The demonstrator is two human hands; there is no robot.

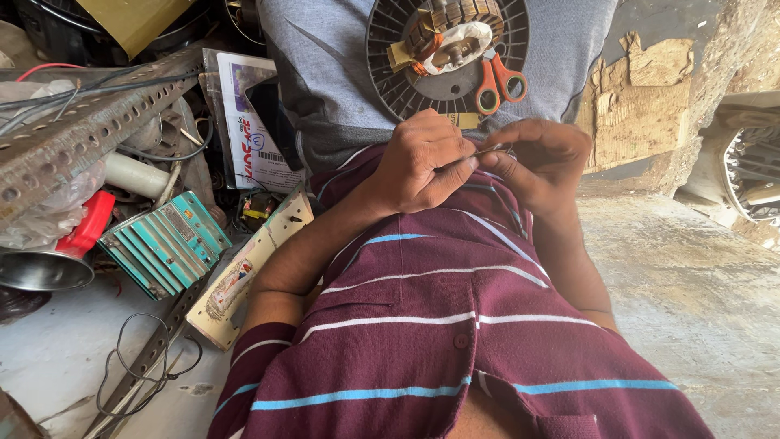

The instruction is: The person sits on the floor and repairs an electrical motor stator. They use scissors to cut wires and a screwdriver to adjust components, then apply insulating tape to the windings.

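Both hands meet at upper centre of the frame, over the person's lap. The left hand (422, 167) is curled narrow, thumb and forefinger pinched on a thin wire (492, 149). The right hand (543, 158) is likewise closed to a fine pinch on the same wire, fingertips nearly touching those of the left hand. The wire is too thin to trace beyond the pinch.

Directly above the hands, a round motor stator (445, 50) with copper windings rests on the grey-clad lap. A pair of orange-handled scissors (497, 81) lies on its right edge, untouched.

Step in hand, as judged: working 1 wire end between the fingertips, likely twisting or stripping it. The next move calls for steady 2-handed tension and a short grip, since the wire is fine.

Left of frame: a teal finned block (166, 241) and perforated metal angle (89, 130).
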